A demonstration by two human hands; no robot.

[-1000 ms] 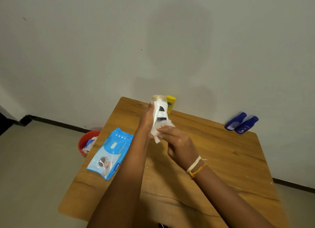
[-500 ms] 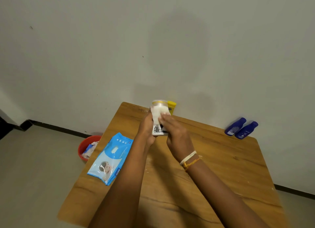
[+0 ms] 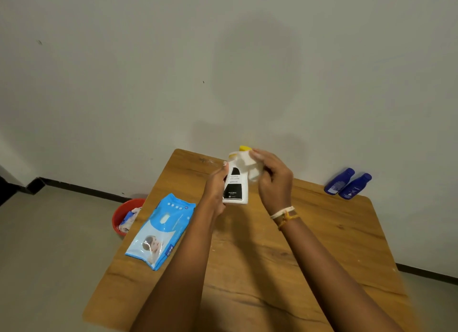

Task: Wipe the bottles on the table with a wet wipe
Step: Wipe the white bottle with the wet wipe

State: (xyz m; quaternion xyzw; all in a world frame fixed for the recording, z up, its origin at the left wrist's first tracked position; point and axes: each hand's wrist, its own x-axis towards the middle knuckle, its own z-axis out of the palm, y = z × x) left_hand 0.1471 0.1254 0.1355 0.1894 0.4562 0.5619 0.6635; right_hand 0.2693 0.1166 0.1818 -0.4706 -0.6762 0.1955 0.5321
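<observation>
A person's left hand (image 3: 215, 188) clamps its fingers on a white bottle (image 3: 236, 183) held upright above the counter (image 3: 322, 245), steadying it so the right hand (image 3: 273, 180), fingers closed on a wet wipe (image 3: 252, 169), can scrub its top.

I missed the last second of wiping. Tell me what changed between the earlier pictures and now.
The right hand carried the wet wipe from the white bottle's lower body up to its cap end. The left hand kept its hold on the bottle, which stays lifted off the table. The wipes pack, the two blue bottles and the red bin stayed put.
</observation>
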